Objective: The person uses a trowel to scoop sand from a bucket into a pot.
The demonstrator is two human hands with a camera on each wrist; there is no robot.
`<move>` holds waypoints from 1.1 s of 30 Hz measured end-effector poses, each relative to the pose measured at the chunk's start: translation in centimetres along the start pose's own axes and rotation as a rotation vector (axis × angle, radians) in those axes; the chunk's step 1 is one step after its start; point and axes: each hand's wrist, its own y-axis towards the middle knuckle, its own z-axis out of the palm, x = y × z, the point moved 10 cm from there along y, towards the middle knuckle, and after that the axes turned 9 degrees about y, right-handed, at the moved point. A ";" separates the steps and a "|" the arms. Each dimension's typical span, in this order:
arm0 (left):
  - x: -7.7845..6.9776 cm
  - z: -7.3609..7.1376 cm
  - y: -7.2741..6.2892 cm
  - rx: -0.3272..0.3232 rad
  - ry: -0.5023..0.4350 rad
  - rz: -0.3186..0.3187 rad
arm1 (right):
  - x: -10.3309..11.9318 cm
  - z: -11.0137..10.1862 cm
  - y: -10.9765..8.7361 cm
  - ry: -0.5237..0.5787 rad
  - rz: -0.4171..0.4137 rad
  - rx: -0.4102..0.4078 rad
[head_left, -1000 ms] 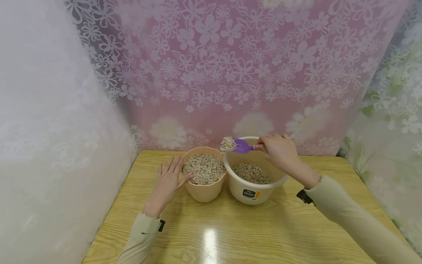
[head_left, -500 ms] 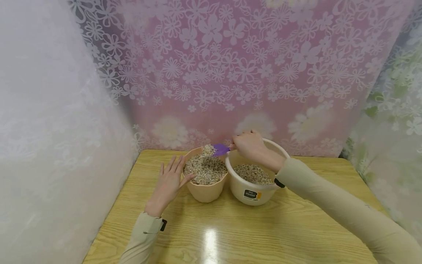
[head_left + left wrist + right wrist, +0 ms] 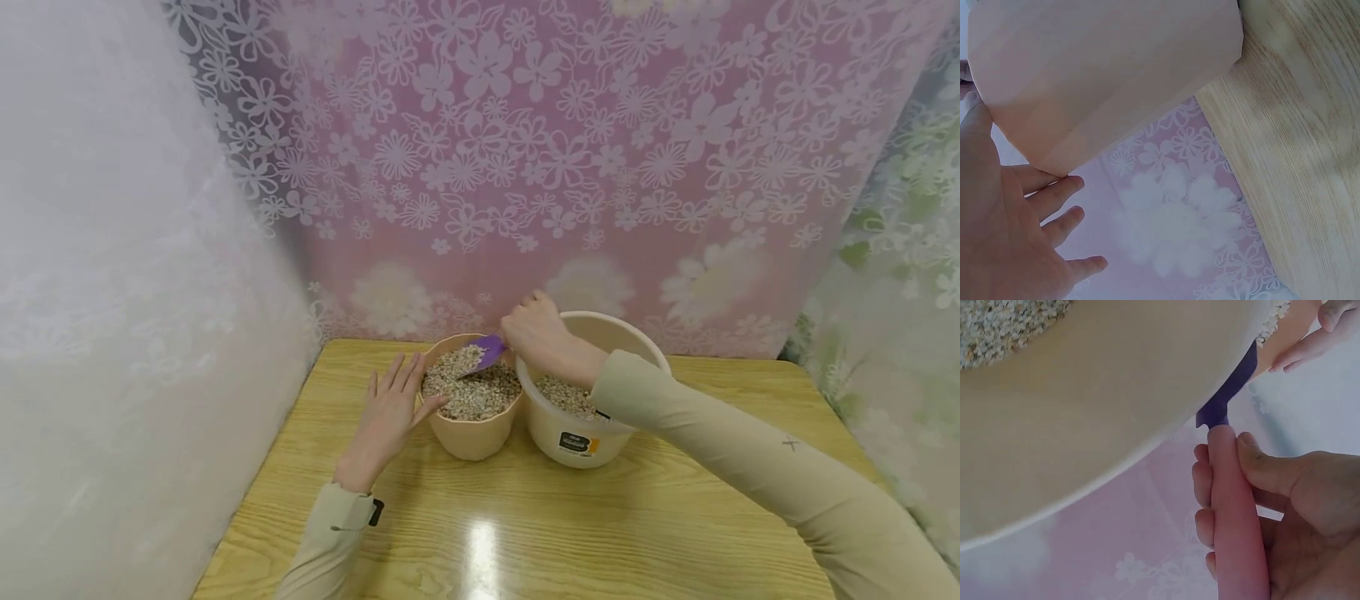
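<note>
My right hand [image 3: 536,333] grips the pink handle [image 3: 1235,512] of a small shovel with a purple blade [image 3: 491,350]. The blade tilts down into the peach pot [image 3: 468,442], its tip at the pale gravel [image 3: 480,396] that fills the pot nearly to the rim. My left hand [image 3: 387,412] rests with spread, straight fingers on the pot's left rim; in the left wrist view the fingertips [image 3: 1072,182] touch its edge. Right beside the pot stands a larger cream bucket [image 3: 551,429] with a black label, holding more gravel [image 3: 566,397] low inside. My right forearm crosses over this bucket.
Both containers stand near the back edge of a wood-grain table [image 3: 420,533]. Behind them hangs a pink flowered curtain [image 3: 487,167]. A pale sheet [image 3: 135,292] closes off the left side, and a leafy patterned one [image 3: 892,333] the right.
My right hand has moved left with the shovel, from above the bucket to over the peach pot. The blade has lowered and tipped to the gravel. The left hand has stayed on the rim.
</note>
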 end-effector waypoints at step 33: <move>-0.2 0.1 0.0 0.011 -0.015 -0.002 | -11.3 -1.5 -11.3 0.367 0.301 -0.169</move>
